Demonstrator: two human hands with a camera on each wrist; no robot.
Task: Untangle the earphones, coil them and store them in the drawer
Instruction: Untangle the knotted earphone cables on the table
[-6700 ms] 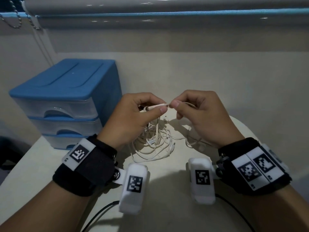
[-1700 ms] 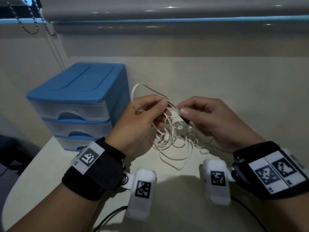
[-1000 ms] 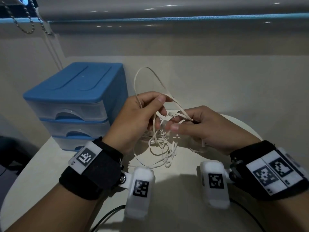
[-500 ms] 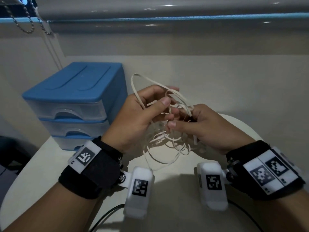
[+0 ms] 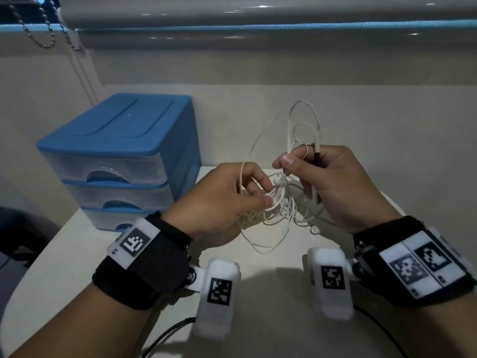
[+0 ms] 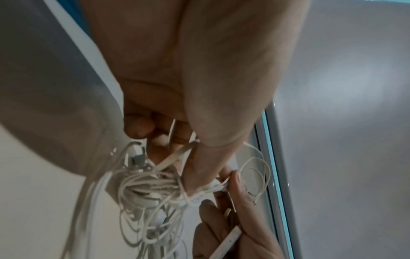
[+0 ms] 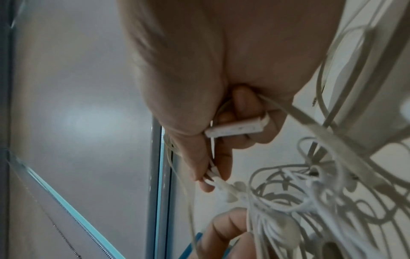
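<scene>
The white earphones (image 5: 277, 202) are a tangled bunch held above the table between both hands. My left hand (image 5: 267, 193) grips the bunch from the left, thumb and fingers curled round the strands (image 6: 150, 189). My right hand (image 5: 291, 161) is higher and pinches a strand near an earbud (image 5: 278, 180), with two cord loops (image 5: 305, 120) standing above it. The inline remote (image 7: 235, 130) lies under the right hand's curled fingers. A second earbud (image 5: 314, 229) dangles below. The blue three-drawer unit (image 5: 118, 151) stands at the left, all drawers closed.
The white round table (image 5: 77, 254) carries the drawer unit at its back left. A wall and a blind with a beaded chain (image 5: 46, 34) lie behind. A black cable (image 5: 167, 337) runs off the near edge.
My right hand has risen and moved right, drawing cord loops up with it. My left hand has dropped lower with the tangled bunch.
</scene>
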